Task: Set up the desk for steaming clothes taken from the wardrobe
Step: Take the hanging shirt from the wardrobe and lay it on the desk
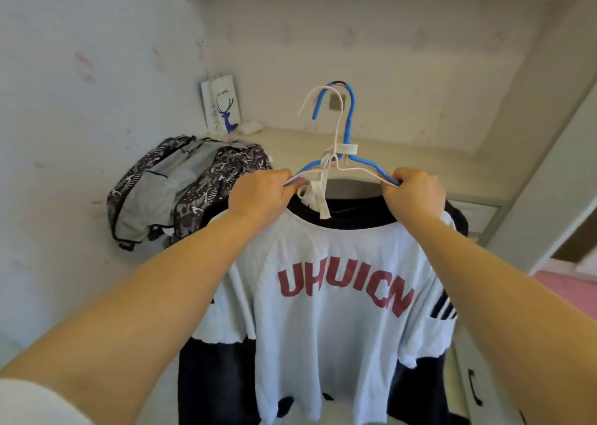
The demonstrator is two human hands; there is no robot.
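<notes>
Both forearms reached to 12 o'clock. I saw the left hand (261,192) and right hand (415,193) clamped on two hangers (347,148), the shirt (336,295) hanging above the desk (290,153). Next, I judged, laying it flat, right of the backpack (181,185).

"UHUICN" on white T-shirt (339,327)

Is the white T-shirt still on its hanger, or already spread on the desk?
On a hanger. The white T-shirt hangs from the hangers, gripped by the left hand and right hand, above the desk.
</notes>
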